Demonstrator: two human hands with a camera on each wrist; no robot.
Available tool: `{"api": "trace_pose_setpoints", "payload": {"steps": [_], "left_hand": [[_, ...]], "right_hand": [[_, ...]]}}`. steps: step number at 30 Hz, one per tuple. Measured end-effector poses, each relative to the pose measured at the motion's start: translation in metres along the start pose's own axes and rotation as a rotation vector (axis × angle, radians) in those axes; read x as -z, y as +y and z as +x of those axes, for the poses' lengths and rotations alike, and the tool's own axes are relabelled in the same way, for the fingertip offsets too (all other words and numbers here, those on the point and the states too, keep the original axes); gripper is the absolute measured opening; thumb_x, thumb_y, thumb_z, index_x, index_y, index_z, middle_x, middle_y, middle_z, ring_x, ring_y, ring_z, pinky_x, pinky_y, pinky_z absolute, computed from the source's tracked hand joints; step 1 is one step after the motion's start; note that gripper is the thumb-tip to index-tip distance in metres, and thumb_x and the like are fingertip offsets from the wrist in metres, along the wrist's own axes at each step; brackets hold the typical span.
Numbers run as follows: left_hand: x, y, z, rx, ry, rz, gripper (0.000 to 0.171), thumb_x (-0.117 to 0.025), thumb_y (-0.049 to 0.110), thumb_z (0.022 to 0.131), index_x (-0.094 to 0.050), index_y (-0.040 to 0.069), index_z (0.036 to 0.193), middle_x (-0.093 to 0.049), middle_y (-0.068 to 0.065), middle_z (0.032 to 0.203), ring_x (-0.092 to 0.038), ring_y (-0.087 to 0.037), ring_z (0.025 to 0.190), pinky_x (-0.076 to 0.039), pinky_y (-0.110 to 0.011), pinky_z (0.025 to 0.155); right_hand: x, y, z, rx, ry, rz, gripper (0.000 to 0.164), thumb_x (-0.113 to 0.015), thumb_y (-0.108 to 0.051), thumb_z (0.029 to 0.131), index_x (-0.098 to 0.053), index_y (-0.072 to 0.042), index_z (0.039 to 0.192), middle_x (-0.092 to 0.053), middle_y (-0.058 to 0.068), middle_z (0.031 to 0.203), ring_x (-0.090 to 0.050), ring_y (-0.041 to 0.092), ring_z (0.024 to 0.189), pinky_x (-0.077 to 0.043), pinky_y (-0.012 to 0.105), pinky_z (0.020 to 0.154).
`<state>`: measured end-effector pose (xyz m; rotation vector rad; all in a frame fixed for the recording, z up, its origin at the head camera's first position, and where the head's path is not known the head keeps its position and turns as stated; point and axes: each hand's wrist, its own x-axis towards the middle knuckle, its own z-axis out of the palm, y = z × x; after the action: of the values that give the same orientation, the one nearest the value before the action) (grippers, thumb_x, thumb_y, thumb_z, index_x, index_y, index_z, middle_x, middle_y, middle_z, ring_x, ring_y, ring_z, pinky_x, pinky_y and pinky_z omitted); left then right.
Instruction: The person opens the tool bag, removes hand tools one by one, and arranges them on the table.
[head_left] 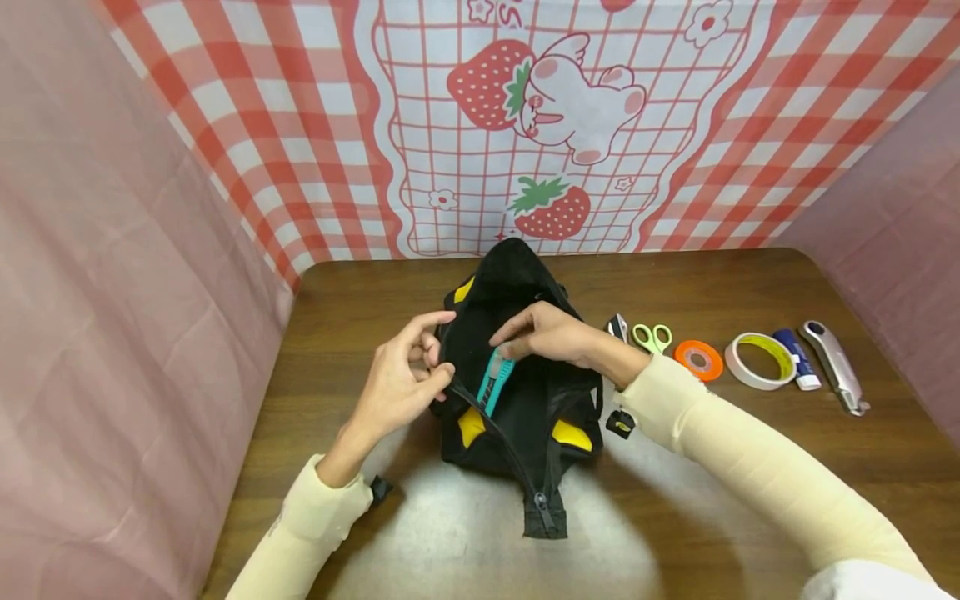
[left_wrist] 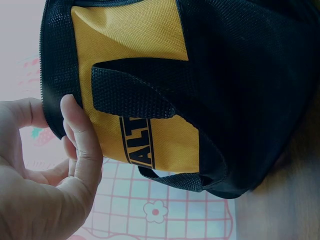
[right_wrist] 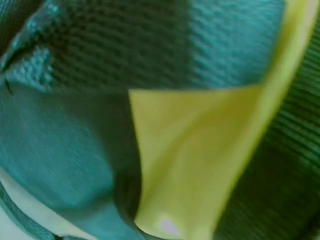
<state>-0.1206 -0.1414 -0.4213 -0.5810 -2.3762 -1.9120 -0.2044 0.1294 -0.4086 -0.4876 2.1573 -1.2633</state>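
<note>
A black and yellow tool bag (head_left: 480,452) stands unzipped in the middle of the table, its mouth spread wide. At the left rim my left hand (head_left: 397,379) pinches the zippered edge between thumb and fingers; the left wrist view shows this hand (left_wrist: 55,180) on the edge beside a yellow panel (left_wrist: 135,35) and black strap. Over the bag's mouth, my right hand (head_left: 555,333) pinches one end of a teal box cutter (head_left: 493,383), which slants down into the opening. Only blurred bag fabric (right_wrist: 185,145) fills the right wrist view, with the right hand out of sight there.
Right of the bag lie a partly hidden dark and silver tool (head_left: 617,327), green-handled scissors (head_left: 651,336), an orange tape roll (head_left: 698,360), a white tape roll (head_left: 738,367), a blue glue stick (head_left: 798,360) and a grey cutter (head_left: 834,367). A checked cloth hangs behind the table.
</note>
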Motion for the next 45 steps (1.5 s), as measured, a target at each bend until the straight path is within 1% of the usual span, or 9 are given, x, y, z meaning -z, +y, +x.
{"api": "trace_pose_setpoints", "payload": {"steps": [9,13,20,24,29,31,34,39,45], "left_hand": [[-0.001,0.001,0.001,-0.006,0.002,-0.011,0.063,-0.072,-0.011,0.089,-0.064,0.005,0.149,-0.05,-0.016,0.089,-0.067,-0.023,0.065,-0.068,-0.04,0.054],[-0.002,0.001,0.002,-0.007,0.004,-0.016,0.064,-0.072,-0.012,0.089,-0.063,0.006,0.15,-0.05,-0.016,0.089,-0.067,-0.022,0.063,-0.068,-0.041,0.054],[-0.002,0.001,0.002,-0.007,0.007,-0.017,0.063,-0.072,-0.012,0.089,-0.064,0.006,0.149,-0.05,-0.016,0.088,-0.067,-0.022,0.063,-0.068,-0.04,0.053],[-0.002,0.0,0.002,-0.004,0.009,-0.009,0.064,-0.072,-0.012,0.089,-0.064,0.007,0.149,-0.051,-0.016,0.088,-0.067,-0.022,0.063,-0.068,-0.04,0.054],[-0.001,-0.002,0.002,0.002,0.012,-0.011,0.064,-0.072,-0.012,0.089,-0.064,0.007,0.15,-0.05,-0.014,0.088,-0.067,-0.021,0.064,-0.069,-0.039,0.054],[-0.001,-0.003,0.001,0.003,0.012,-0.013,0.064,-0.072,-0.012,0.089,-0.064,0.007,0.149,-0.05,-0.014,0.089,-0.067,-0.021,0.063,-0.069,-0.039,0.054],[-0.002,-0.002,0.001,0.0,0.013,-0.015,0.064,-0.072,-0.012,0.089,-0.064,0.008,0.149,-0.05,-0.014,0.089,-0.067,-0.021,0.063,-0.068,-0.039,0.054],[-0.002,0.0,0.0,-0.007,0.011,-0.016,0.063,-0.072,-0.012,0.089,-0.065,0.007,0.148,-0.05,-0.016,0.088,-0.067,-0.021,0.063,-0.068,-0.039,0.053],[-0.001,0.001,0.0,-0.02,0.019,-0.013,0.062,-0.073,-0.012,0.088,-0.065,0.005,0.148,-0.05,-0.016,0.088,-0.067,-0.021,0.065,-0.068,-0.039,0.053]], "right_hand": [[0.005,-0.014,-0.027,0.003,0.152,-0.095,0.03,-0.074,-0.017,0.108,-0.079,0.0,0.132,-0.077,0.015,0.134,-0.071,0.032,0.122,-0.06,0.052,0.111],[0.01,-0.019,-0.045,0.022,0.243,-0.146,0.028,-0.077,-0.019,0.106,-0.082,-0.003,0.128,-0.082,0.011,0.122,-0.076,0.024,0.111,-0.063,0.045,0.104],[0.033,-0.025,-0.082,0.03,0.367,-0.015,0.034,-0.079,-0.019,0.104,-0.079,0.0,0.132,-0.082,0.006,0.116,-0.074,0.01,0.098,-0.063,0.025,0.09],[0.048,-0.021,-0.099,0.02,0.382,0.129,0.039,-0.076,-0.02,0.106,-0.075,0.002,0.138,-0.081,-0.002,0.112,-0.074,0.013,0.099,-0.064,0.026,0.088],[0.061,-0.01,-0.113,0.043,0.381,0.367,0.023,-0.072,-0.012,0.108,-0.083,-0.01,0.128,-0.082,-0.004,0.105,-0.075,0.008,0.094,-0.065,0.021,0.085],[0.065,-0.004,-0.116,0.073,0.365,0.511,0.024,-0.068,-0.005,0.109,-0.086,-0.012,0.123,-0.083,-0.001,0.106,-0.078,0.006,0.092,-0.066,0.019,0.083],[0.071,0.009,-0.121,0.145,0.313,0.752,0.03,-0.059,0.004,0.111,-0.085,-0.006,0.122,-0.084,0.006,0.11,-0.081,0.011,0.095,-0.067,0.022,0.085],[0.082,0.039,-0.135,0.254,0.192,1.153,0.037,-0.043,0.006,0.115,-0.078,0.006,0.127,-0.081,0.016,0.121,-0.081,0.02,0.109,-0.065,0.03,0.1],[0.095,0.077,-0.161,0.232,0.161,1.572,0.037,-0.037,0.003,0.117,-0.07,0.012,0.131,-0.077,0.025,0.127,-0.077,0.035,0.117,-0.063,0.041,0.108]]}}
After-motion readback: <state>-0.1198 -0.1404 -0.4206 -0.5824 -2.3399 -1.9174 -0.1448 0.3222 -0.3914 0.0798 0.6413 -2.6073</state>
